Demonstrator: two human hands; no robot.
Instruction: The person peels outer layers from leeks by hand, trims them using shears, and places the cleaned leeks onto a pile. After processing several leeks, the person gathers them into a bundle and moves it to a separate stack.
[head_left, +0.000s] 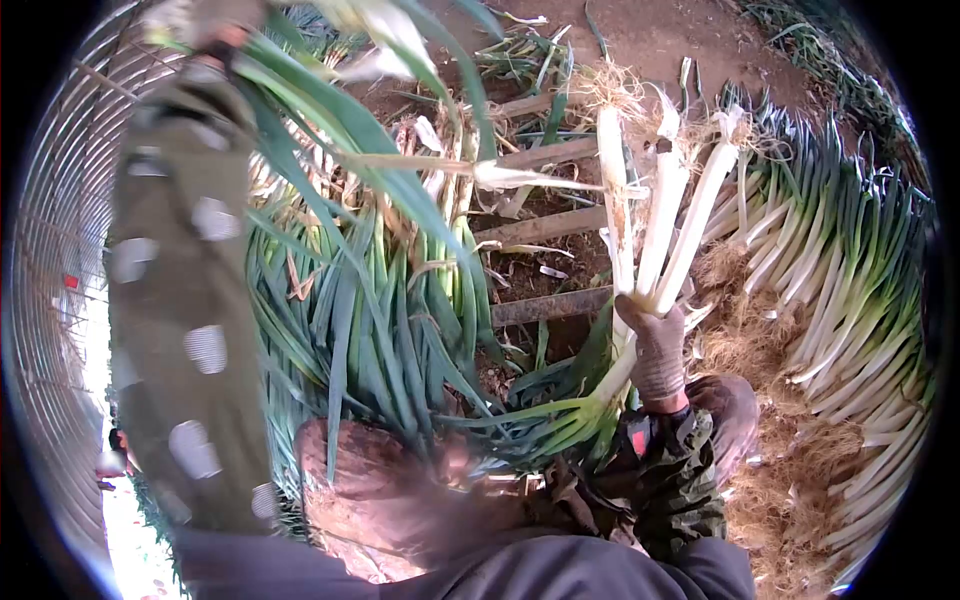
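White stalks [662,215] rise roots-up from the gloved right hand [657,350], its fingers closed round them. Left of the stalks lies a leafy green heap [375,310] — right of them, a long rooted row [815,255]. Far left of the stalks, the left hand [228,14] is blurred — its grip I cannot tell.

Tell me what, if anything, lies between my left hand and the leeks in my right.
In this view, green leaves and a pale withered leaf cross part of the gap between the left hand and the leeks in the right hand; depth is unclear.
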